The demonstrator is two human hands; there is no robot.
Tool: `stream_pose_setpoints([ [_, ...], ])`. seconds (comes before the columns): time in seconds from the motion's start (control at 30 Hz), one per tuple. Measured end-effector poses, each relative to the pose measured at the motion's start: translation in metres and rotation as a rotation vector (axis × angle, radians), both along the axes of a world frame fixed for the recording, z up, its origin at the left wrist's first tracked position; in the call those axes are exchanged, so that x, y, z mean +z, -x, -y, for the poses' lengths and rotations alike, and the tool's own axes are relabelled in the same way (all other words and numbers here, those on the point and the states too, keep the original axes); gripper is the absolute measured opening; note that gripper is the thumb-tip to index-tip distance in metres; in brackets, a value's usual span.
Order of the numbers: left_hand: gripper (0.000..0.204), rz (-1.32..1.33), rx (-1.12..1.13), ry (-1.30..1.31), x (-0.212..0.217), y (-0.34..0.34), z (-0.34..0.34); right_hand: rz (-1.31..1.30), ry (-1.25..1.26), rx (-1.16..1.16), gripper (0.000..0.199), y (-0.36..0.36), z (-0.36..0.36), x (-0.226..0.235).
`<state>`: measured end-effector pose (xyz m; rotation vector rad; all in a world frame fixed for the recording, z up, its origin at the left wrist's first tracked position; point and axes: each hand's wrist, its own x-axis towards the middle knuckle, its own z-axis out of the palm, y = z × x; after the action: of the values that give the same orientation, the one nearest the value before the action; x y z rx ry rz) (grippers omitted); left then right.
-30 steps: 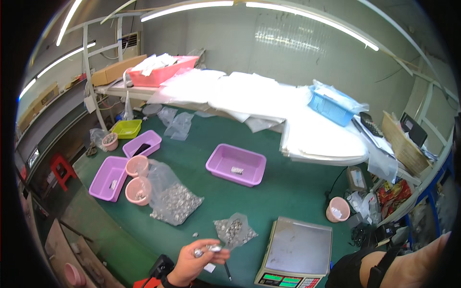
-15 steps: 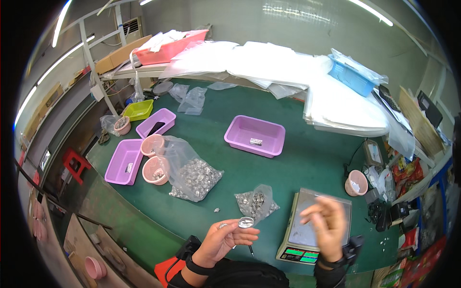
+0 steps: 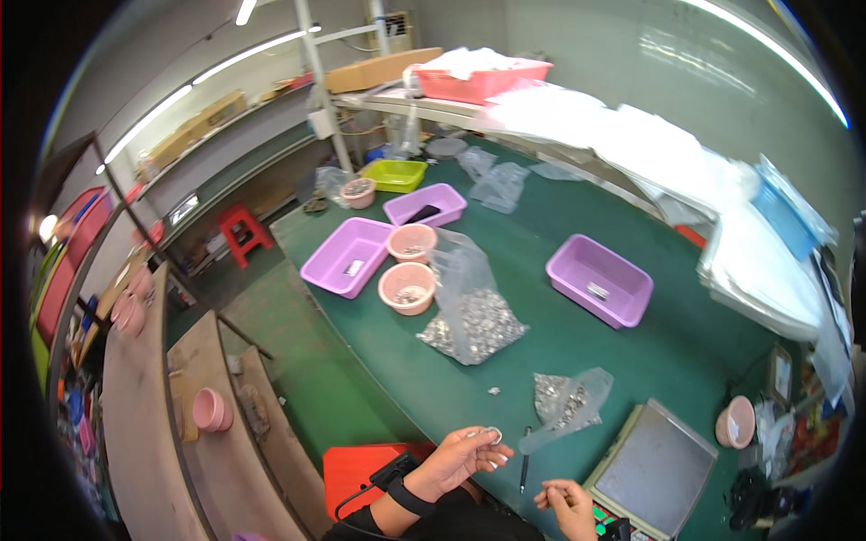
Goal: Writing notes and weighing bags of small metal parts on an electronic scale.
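Observation:
My left hand [image 3: 462, 460] is raised at the table's near edge, thumb and fingers closed on a small shiny silver-coloured piece [image 3: 495, 435], whose exact kind I cannot make out. To its right, my right hand [image 3: 570, 510] hovers beside the scale's near left corner with fingers loosely bent; nothing shows between them. The digital scale [image 3: 657, 467] has a bare grey plate, and its lit display is partly covered by that hand. Beyond the hands lies a small clear bag [image 3: 568, 404] of shiny metal pieces. A black pen [image 3: 525, 462] rests between the hands.
A larger clear bag [image 3: 478, 325] of metal pieces lies beside pink bowls [image 3: 408, 288]. Purple trays [image 3: 603, 279] stand on the green table [image 3: 532, 216], with one loose piece [image 3: 493, 391] nearer me. A pink cup [image 3: 736, 422] stands right of the scale; a red stool [image 3: 242, 233] is at left.
The view has swung left, so the table's things sit farther right. My right hand has drawn back from above the scale plate toward its near left corner. My left hand keeps its small piece.

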<state>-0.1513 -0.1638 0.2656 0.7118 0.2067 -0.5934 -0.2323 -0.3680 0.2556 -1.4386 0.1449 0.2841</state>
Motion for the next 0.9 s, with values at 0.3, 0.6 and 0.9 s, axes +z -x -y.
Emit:
stream_pose_setpoints([
  [0.3,0.007,0.002,0.229,0.043,-0.029,0.001,-0.090,-0.089,-0.013,0.065,0.018,-0.009,-0.007,-0.017],
  [0.6,0.023,0.022,0.410,-0.205,-0.034,-0.117,-0.210,-0.119,0.143,-0.165,0.018,-0.077,-0.033,-0.011],
  [0.9,0.019,0.057,0.323,-0.171,-0.058,-0.392,-0.400,-0.296,0.182,-0.409,0.020,-0.202,-0.198,-0.021],
])
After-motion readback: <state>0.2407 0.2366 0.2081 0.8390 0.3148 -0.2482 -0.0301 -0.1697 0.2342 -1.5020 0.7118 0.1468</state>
